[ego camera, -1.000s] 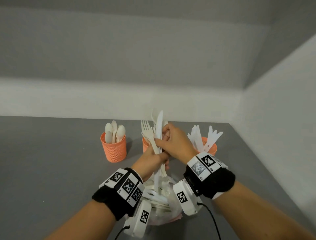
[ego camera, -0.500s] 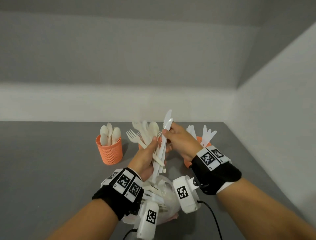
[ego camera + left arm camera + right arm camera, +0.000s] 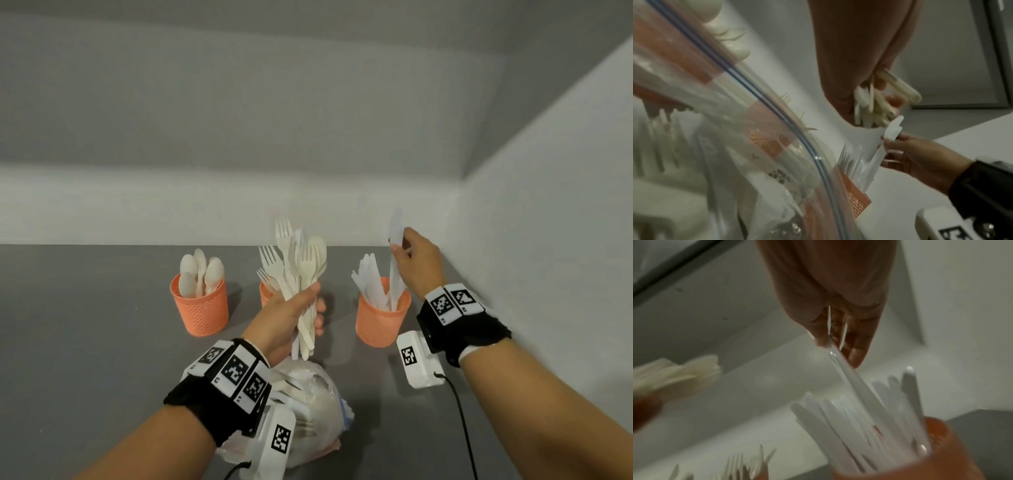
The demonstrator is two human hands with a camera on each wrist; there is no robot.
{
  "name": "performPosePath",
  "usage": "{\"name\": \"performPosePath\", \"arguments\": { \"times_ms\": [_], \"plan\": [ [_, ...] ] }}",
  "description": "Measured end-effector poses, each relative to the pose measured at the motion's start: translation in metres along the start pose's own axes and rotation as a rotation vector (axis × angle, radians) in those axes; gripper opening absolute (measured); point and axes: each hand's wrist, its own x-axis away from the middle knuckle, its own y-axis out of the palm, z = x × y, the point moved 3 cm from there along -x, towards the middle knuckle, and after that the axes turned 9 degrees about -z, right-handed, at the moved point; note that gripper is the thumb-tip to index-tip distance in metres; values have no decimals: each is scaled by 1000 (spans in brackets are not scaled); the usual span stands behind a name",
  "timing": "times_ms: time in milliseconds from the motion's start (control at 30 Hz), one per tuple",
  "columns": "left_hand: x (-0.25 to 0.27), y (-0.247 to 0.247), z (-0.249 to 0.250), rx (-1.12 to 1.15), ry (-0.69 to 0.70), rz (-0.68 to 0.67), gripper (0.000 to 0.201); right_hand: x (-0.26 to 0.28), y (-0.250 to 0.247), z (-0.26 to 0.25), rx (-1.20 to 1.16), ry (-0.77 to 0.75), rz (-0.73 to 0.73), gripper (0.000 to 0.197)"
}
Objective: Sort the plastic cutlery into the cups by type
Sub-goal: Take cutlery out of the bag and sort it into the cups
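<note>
Three orange mesh cups stand in a row on the grey table. The left cup (image 3: 200,308) holds spoons, the middle cup (image 3: 265,294) holds forks, and the right cup (image 3: 382,317) holds knives. My left hand (image 3: 291,315) grips a mixed bunch of cutlery (image 3: 299,270) upright in front of the middle cup. My right hand (image 3: 416,263) pinches a white knife (image 3: 395,270) whose lower end dips into the right cup. The right wrist view shows that knife (image 3: 855,378) sliding in among the other knives (image 3: 869,418).
A clear zip bag (image 3: 308,394) with more cutlery lies on the table below my left wrist. A white wall runs close along the right side, just beyond the right cup. Bare grey table stretches to the left of the spoon cup.
My right hand pulled a knife out of the bunch and carried it right to the knife cup. The left hand stayed near the middle, still holding the bunch.
</note>
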Motion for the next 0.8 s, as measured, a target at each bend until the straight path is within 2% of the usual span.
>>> {"name": "performPosePath", "arguments": {
  "times_ms": [100, 233, 300, 367, 433, 467, 533, 633, 733, 800],
  "plan": [
    [2, -4, 3, 41, -16, -15, 16, -2, 17, 18, 30, 53, -69, 14],
    [6, -14, 4, 94, -42, -53, 28, 2, 44, 37, 126, 171, -281, 23],
    [8, -18, 4, 99, -48, -71, 36, 3, 47, 35, 129, 191, -281, 13],
    [9, -20, 5, 107, -47, -79, 39, 3, 42, 19, 114, 94, -144, 41],
    [11, -19, 7, 105, -25, -42, 28, 6, 36, -10, -10, -76, 6, 36],
    [13, -18, 9, 89, -16, -10, 20, 10, 34, -30, -102, -144, 7, 25],
    [16, -15, 12, 13, 8, 27, 10, 22, 41, -64, -258, -233, -124, 10],
    [22, -13, 17, -116, 52, 44, 13, 41, 59, -97, -314, -294, -306, 9],
    [26, -12, 20, -146, 46, 22, 29, 46, 68, -108, -336, -277, -318, 7],
    [30, -12, 22, -130, 14, 2, 25, 45, 73, -109, -317, -247, -332, 13]
  ]
}}
